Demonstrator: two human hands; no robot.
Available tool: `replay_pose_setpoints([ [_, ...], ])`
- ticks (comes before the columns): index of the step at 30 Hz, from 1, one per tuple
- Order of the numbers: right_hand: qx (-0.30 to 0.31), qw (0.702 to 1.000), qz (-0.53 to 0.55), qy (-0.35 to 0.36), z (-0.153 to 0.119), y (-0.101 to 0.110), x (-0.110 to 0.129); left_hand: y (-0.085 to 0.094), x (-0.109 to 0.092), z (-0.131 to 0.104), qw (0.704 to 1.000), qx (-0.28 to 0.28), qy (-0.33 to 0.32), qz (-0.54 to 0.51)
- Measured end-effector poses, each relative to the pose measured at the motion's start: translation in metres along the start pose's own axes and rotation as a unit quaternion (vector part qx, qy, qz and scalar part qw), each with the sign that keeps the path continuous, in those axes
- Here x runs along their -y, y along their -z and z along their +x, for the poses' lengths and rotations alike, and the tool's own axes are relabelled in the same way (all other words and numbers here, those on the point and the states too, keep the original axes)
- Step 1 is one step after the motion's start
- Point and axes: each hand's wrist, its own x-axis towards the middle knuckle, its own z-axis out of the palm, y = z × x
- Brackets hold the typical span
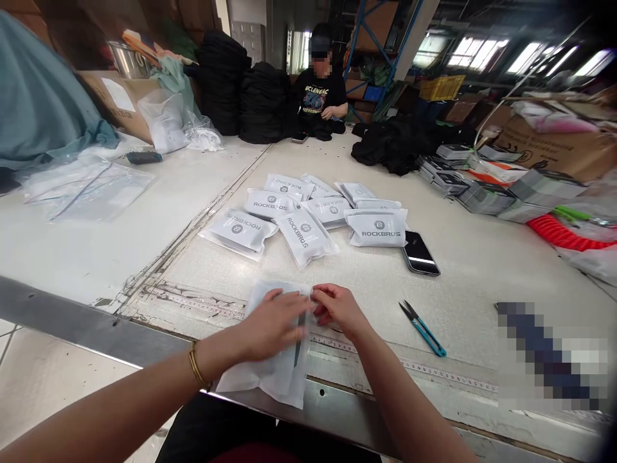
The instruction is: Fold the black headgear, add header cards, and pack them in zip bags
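Observation:
A frosted white plastic bag lies at the table's front edge, its lower end hanging a little over it. My left hand rests flat on the bag with its fingers stretched out, slightly blurred. At the bag's right edge, my right hand has its thumb and fingers pinched together; whether they grip the bag's edge is hard to see. Beyond my hands lie several filled white packets printed ROCKBROS in a loose pile. To the right are blue-handled thread snips.
A black phone lies beside the packets. Clear plastic bags are at the left, small boxes at the right. Stacks of black fabric stand at the back. A co-worker sits across the table. A measuring tape runs along the front.

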Motion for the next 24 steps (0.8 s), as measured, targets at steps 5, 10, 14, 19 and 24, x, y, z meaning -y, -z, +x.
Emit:
replay_pose_setpoints([
  [5, -0.002, 1.000, -0.007, 0.007, 0.010, -0.015, -0.001, 0.022, 0.024, 0.042, 0.992, -0.043, 0.107, -0.057],
  [10, 0.005, 1.000, -0.028, -0.010, 0.017, -0.015, -0.001, 0.009, 0.030, 0.065, 0.991, 0.023, 0.109, -0.072],
  [14, 0.048, 0.997, -0.051, -0.037, 0.006, -0.017, -0.003, 0.001, 0.032, 0.066, 0.987, -0.002, 0.139, -0.076],
  [19, 0.190, 0.974, -0.070, -0.103, -0.050, -0.015, -0.024, 0.003, 0.047, 0.062, 0.971, -0.077, 0.216, -0.062],
  [24, 0.192, 0.973, -0.056, -0.117, -0.072, -0.016, -0.043, 0.002, 0.052, 0.060, 0.963, -0.108, 0.242, -0.053],
])
